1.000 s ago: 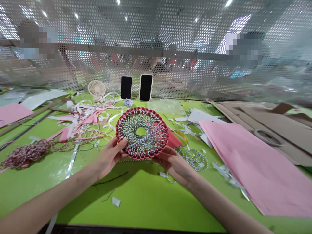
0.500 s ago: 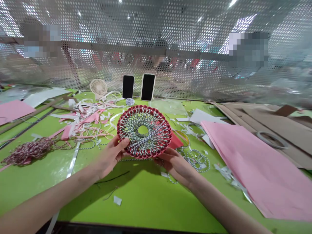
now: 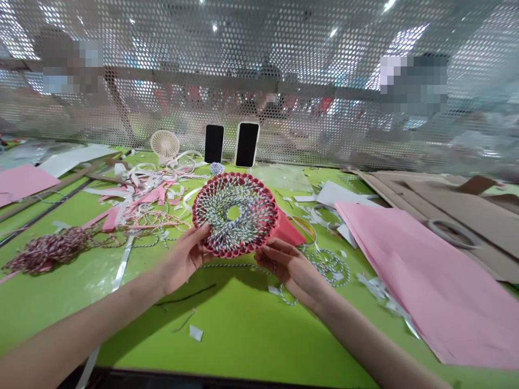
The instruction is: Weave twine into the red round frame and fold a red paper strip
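Note:
Both my hands hold up a round woven ring (image 3: pixel 211 216), a red scalloped frame laced with twisted white-and-dark twine around a small central hole. My left hand (image 3: pixel 184 258) grips its lower left edge, with the thumb across the front. My right hand (image 3: pixel 290 268) holds the lower right edge from below, fingers curled against the rim. A thin twine strand (image 3: pixel 237 265) runs below the ring toward my right hand, and its far end lies on the table. A red paper piece (image 3: pixel 288 229) is partly hidden behind the ring.
The green table (image 3: pixel 239 324) holds paper scraps, a tangled red-and-white twine bundle (image 3: pixel 48 251), a small twine ball (image 3: pixel 217 168), and large pink sheets (image 3: pixel 421 275) on cardboard (image 3: pixel 458 200). Two phones (image 3: pixel 214 143) (image 3: pixel 247 144) and a small fan (image 3: pixel 164 145) stand before a perforated metal screen (image 3: pixel 259 65).
The ring has tilted and shifted slightly up and left in my hands, and its face now turns more toward me. The twine strand below it shows more plainly.

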Motion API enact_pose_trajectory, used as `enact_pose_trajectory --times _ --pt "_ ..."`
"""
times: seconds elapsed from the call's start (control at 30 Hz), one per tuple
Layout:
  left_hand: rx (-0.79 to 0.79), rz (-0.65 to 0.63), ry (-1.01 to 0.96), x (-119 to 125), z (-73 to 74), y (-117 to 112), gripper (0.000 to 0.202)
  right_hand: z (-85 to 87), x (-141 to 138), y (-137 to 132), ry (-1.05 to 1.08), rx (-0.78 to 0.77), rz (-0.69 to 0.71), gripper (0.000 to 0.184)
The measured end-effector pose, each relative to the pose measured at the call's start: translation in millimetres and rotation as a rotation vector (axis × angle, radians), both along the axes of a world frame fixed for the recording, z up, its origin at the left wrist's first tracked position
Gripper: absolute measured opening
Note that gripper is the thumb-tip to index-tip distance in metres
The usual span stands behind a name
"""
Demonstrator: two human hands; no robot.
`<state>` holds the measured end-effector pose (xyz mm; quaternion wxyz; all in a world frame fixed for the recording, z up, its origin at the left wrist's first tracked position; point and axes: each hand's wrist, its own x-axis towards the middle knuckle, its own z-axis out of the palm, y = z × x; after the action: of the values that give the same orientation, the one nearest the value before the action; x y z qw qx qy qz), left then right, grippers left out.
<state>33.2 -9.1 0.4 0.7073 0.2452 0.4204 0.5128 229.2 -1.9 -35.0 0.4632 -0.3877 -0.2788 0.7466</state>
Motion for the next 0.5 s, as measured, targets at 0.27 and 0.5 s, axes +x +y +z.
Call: enact_pose_trajectory --times 0.27,0.5 --pt "-0.151 -0.059 -0.165 0.9 1.8 3.6 0.021 5.0 -0.8 -3.8 0.070 0.025 0.011 0.023" --pt "-0.123 -0.215 -0.251 0.8 -5.2 5.6 0.027 9.3 -2.3 -6.0 0.159 0.059 0.054 0.018"
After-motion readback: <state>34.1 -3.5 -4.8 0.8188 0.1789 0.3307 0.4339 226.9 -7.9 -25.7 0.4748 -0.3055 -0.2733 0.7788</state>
